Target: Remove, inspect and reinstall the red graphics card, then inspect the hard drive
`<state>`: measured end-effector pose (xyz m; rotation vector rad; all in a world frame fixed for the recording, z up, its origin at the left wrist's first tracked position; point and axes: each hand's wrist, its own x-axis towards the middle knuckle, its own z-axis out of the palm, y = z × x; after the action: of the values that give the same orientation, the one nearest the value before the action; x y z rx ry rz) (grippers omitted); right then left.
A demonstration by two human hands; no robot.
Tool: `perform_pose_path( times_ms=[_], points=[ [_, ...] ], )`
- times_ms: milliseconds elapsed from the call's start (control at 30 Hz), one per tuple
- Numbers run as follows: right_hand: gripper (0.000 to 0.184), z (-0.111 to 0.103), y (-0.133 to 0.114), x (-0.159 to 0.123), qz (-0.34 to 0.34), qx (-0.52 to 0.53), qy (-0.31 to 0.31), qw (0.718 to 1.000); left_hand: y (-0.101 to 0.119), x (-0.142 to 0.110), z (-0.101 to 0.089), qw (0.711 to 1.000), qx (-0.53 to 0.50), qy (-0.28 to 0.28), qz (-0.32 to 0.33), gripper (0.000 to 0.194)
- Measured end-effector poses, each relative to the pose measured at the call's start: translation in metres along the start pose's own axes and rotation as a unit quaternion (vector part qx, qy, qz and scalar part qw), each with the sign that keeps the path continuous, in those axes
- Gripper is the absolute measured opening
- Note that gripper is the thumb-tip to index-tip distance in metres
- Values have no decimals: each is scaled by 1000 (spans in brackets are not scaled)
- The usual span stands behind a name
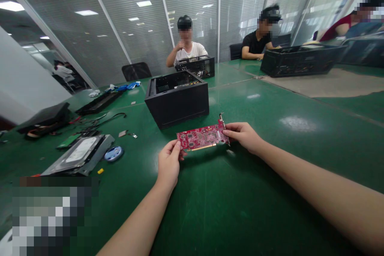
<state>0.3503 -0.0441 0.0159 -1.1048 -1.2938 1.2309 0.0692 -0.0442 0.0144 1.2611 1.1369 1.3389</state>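
Note:
Between my two hands is a red graphics card [201, 136], its gold edge contacts facing down and a metal bracket at its right end. My left hand [170, 160] pinches the card's left end between thumb and fingers. At the bracket end, my right hand [243, 137] grips the card with thumb in front and fingers behind. The card is held above the green table [210, 208]. Just beyond it stands a black computer case [180, 106], open at the top; most of its inside is hidden from here.
To the left lie a hard drive in a metal bracket [81, 154], a round blue object [114, 153], a small yellow piece [100, 171] and loose cables [102, 118]. Across the table, people sit behind other computer cases [300, 62]. Blue-and-white gloves [129, 86] lie at the far left.

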Motion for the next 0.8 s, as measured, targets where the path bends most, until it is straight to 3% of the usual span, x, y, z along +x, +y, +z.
perform_pose_path(
  times_ms=[367,533,667,800],
  points=[
    [29,0,4,1,-7,6,4,1000,2,0,1,1000,19,-2,-2,38],
    [35,-5,5,5,-60,3,6,998,10,-3,0,998,51,5,38,32],
    [31,-16,8,11,-78,-31,42,996,20,-15,1,978,147,-30,147,22],
    [37,-23,14,15,-63,-40,62,995,29,-30,5,907,249,-124,316,19]
  ],
)
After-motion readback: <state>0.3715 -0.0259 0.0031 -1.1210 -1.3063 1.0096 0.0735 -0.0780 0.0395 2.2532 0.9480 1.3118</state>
